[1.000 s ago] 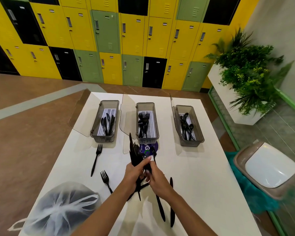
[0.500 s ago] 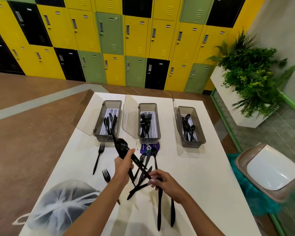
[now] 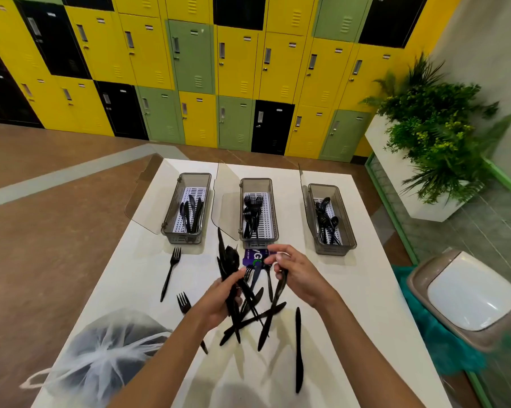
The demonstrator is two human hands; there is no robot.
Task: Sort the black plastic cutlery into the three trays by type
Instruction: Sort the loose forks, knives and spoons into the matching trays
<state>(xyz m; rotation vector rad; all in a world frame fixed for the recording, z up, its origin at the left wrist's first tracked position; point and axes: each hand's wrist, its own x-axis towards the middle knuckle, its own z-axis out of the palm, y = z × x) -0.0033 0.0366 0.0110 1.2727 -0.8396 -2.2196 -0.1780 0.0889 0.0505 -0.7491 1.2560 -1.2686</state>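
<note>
Three grey trays stand across the white table: the left tray (image 3: 171, 228) with knives, the middle tray (image 3: 274, 228) with forks, the right tray (image 3: 348, 237) with spoons. My left hand (image 3: 218, 298) grips a bunch of black cutlery (image 3: 229, 260) pointing up and away. My right hand (image 3: 298, 275) holds a single black knife (image 3: 273, 313) by its upper end, its other end hanging to the table. More loose cutlery (image 3: 248, 316) lies under my hands. A fork (image 3: 170, 272) lies left, another fork (image 3: 184, 301) by my left wrist, a knife (image 3: 299, 348) at the right.
A tied clear plastic bag (image 3: 101, 357) sits at the near left of the table (image 3: 351, 290). A purple label (image 3: 255, 257) lies before the middle tray. A lidded bin (image 3: 466, 295) stands right of the table, a planter (image 3: 431, 136) beyond it, lockers behind.
My left hand swung its bunch from pointing left back to upright. My right hand lifted off the table, raising one knife from the pile.
</note>
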